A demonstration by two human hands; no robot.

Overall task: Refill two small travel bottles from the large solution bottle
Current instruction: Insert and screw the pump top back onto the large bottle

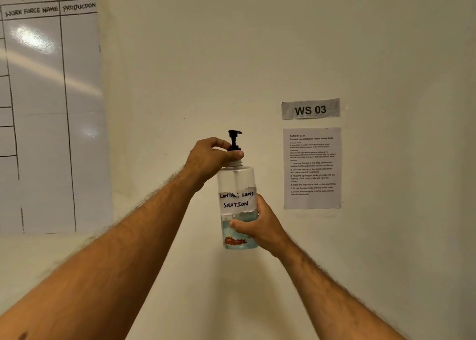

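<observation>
Large solution bottle [238,205] held upright in mid-air before the wall, labelled "CONTACT LENS SOLUTION", roughly a third full. Right hand [260,226] wraps the lower body; left hand [211,159] pinches the black pump cap [234,141] at its collar. Step judged: unscrewing. Keep the bottle vertical, turn only the collar, lift the dip tube straight out. Travel bottles not in view.

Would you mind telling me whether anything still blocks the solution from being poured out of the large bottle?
Yes: the black pump cap sits on the neck of the large bottle. The left hand grips its collar; the right hand holds the bottle.
</observation>
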